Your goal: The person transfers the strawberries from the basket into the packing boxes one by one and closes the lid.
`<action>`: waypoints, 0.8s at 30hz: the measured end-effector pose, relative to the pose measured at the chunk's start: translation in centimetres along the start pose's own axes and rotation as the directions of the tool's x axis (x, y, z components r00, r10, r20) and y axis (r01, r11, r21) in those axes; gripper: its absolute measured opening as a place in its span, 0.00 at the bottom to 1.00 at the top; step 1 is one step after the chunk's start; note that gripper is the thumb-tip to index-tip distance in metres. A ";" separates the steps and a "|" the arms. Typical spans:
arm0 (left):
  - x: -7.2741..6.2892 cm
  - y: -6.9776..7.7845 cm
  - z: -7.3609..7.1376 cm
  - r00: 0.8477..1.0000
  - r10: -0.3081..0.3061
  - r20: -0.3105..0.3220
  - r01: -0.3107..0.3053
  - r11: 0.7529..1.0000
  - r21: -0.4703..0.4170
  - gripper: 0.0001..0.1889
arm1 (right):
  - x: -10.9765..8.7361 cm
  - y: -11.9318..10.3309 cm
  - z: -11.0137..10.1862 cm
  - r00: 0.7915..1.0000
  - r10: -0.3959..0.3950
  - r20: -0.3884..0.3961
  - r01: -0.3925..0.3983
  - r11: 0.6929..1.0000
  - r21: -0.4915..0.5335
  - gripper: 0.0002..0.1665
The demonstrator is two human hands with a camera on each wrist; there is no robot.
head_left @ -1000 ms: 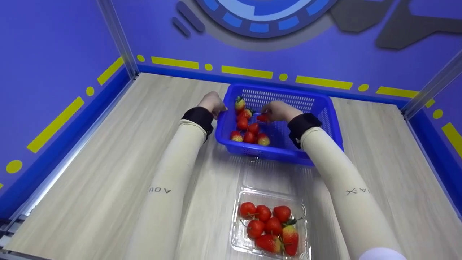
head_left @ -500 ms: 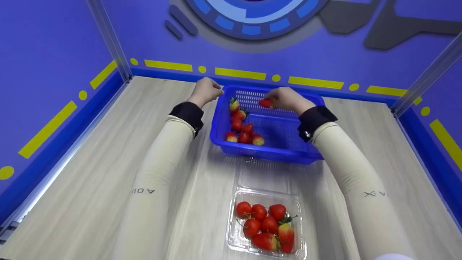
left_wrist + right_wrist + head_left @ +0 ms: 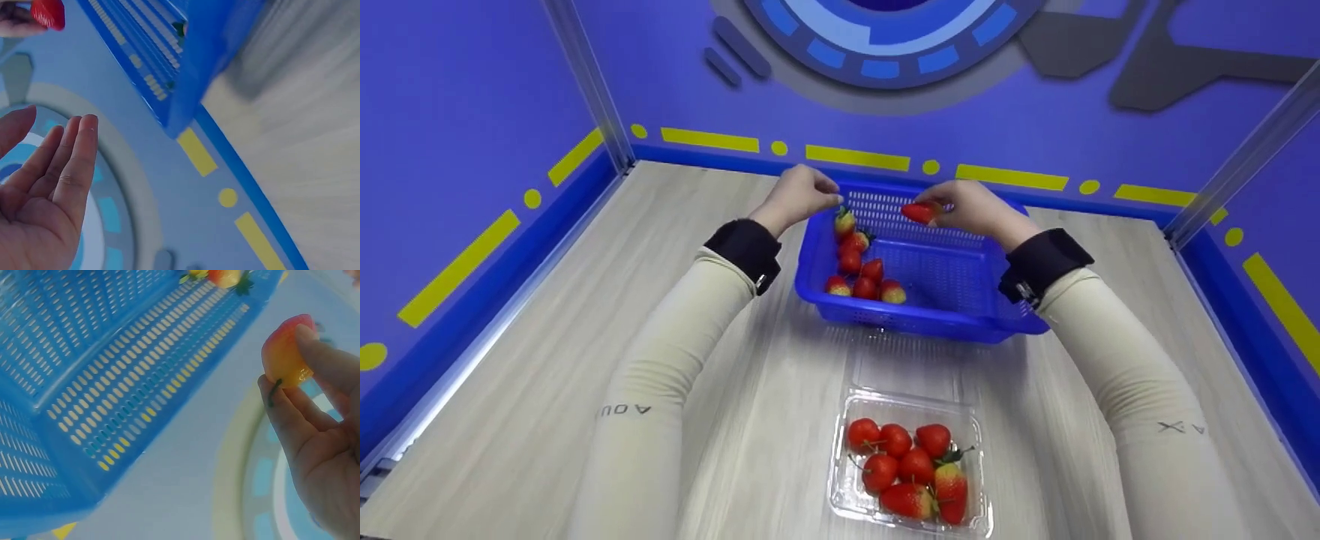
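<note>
Thumb and fingers of my right hand (image 3: pixel 971 208) pinch a red strawberry (image 3: pixel 917 213) above the back part of a blue plastic basket (image 3: pixel 915 319). In the right wrist view, this strawberry (image 3: pixel 281 354) shows a yellowish end with a short green stem. My left hand (image 3: pixel 802 196) is by the basket's back left corner and holds nothing; the left wrist view shows its fingers (image 3: pixel 76 169) extended. Several strawberries (image 3: pixel 865 288) lie along the basket's left side. Nearer to me, a clear plastic clamshell box (image 3: pixel 911 403) contains several more red strawberries (image 3: pixel 916 465).
The basket and box stand on a light wood-grain table (image 3: pixel 660 247). Blue printed panels (image 3: pixel 697 82) with yellow dashes close off the back and both sides. The box's transparent lid (image 3: pixel 904 371) lies folded out toward the basket.
My right hand has lifted the strawberry from low in the basket to above it. My left hand has left the basket's left rim and moved up toward the back corner.
</note>
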State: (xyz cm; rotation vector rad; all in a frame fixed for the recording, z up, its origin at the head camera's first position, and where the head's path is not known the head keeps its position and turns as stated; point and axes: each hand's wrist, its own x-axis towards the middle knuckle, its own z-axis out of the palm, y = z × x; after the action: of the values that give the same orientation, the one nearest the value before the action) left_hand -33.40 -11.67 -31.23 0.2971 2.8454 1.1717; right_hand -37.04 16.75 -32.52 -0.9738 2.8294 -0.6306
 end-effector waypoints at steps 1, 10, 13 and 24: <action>-0.1 0.2 0.0 1.000 0.013 0.000 -0.013 1.000 -0.003 0.19 | -0.2 -0.2 -0.1 1.000 -0.009 -0.007 0.009 1.000 -0.003 0.22; -2.1 1.5 -0.2 0.995 0.093 0.021 -0.093 0.996 0.007 0.18 | -3.1 -1.9 -0.6 0.997 -0.071 -0.039 0.071 0.997 -0.001 0.23; -2.9 1.8 -0.3 0.994 0.111 0.021 -0.111 0.994 -0.003 0.18 | -4.2 -2.5 -0.8 0.994 -0.100 -0.048 0.100 0.995 0.000 0.22; -6.5 2.5 0.1 0.989 0.145 0.041 -0.144 0.989 -0.042 0.19 | -8.4 -4.0 -0.1 0.977 -0.179 -0.111 0.182 0.983 0.015 0.23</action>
State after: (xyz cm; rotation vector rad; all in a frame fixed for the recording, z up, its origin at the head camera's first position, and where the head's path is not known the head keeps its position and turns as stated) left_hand -26.67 -11.18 -29.71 0.5284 2.8003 1.2262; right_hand -28.12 19.06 -31.23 -1.2395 2.8391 -0.7581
